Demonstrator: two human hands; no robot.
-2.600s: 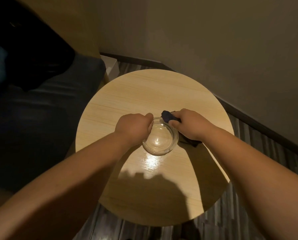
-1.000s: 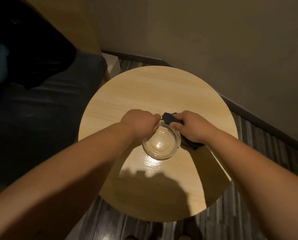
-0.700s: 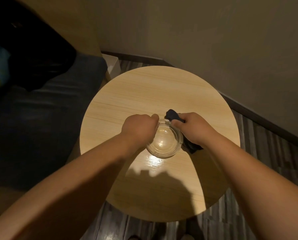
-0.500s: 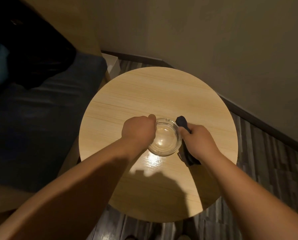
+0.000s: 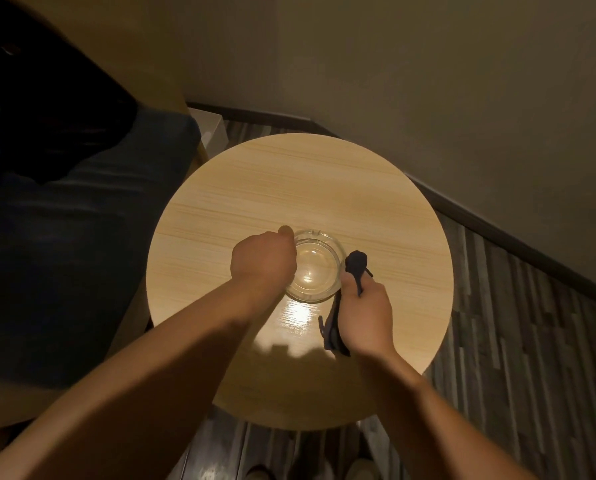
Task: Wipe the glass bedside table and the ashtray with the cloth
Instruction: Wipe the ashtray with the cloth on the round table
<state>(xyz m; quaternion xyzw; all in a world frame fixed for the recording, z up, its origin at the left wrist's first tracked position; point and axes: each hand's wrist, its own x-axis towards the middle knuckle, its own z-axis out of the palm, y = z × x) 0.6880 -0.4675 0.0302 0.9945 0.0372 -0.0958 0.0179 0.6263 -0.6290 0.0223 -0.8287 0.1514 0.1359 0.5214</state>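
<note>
Head camera looks down on one round bedside table [image 5: 289, 188] with a pale wood-grain top, standing in a room corner. A dark cushioned seat [image 5: 82, 237] lies just beside its left edge, with a black bundle [image 5: 47, 109] piled on the far end of it. A small white box [image 5: 210, 129] sits on the floor between the seat and the wall [image 5: 428, 81]. Grey striped plank flooring [image 5: 514, 323] runs along the right, edged by a dark skirting board [image 5: 497, 230].

One clear glass ashtray [image 5: 315, 268] rests near the middle of the tabletop, with a bright glare patch on the surface just in front of it. The left hand [image 5: 263, 259] curls round the ashtray's left rim and grips it, covering that side of the glass. The right hand [image 5: 366, 315] is closed round one dark cloth [image 5: 355, 268]; a bunched end sticks up from the fist and touches the ashtray's right rim, while the loose tail hangs below the hand onto the table. Both forearms cross the near half of the table and cast a shadow over it.
</note>
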